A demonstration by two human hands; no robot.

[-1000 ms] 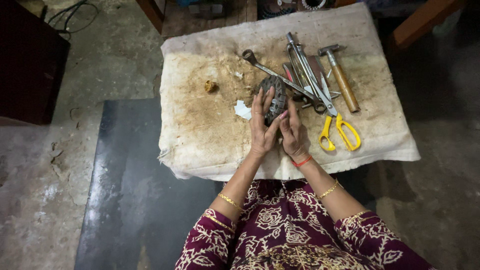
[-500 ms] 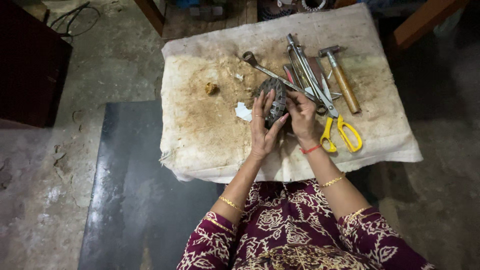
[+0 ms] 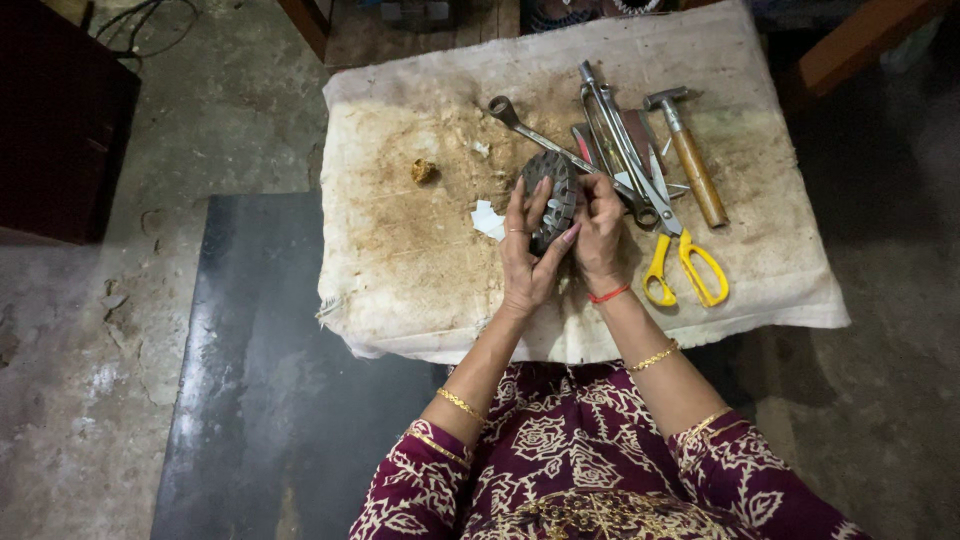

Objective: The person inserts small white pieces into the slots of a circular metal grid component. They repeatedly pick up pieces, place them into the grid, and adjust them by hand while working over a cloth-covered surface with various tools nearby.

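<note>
Near the frame's centre, both hands hold a dark toothed wheel [image 3: 552,197] upright above the stained desk [image 3: 420,260]. The left hand [image 3: 525,262] cups it from below, fingers spread; the right hand [image 3: 600,232] closes its grip on the right edge. Scissors [image 3: 680,262] lie just right.

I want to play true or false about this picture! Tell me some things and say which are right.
1. Both hands hold the toothed metal disc. True: the left hand and right hand both grip it.
2. The scissors have red handles. False: they are yellow.
3. The hammer lies on the cloth. True.
4. The wrench is in the left hand. False: it lies on the cloth.
</note>
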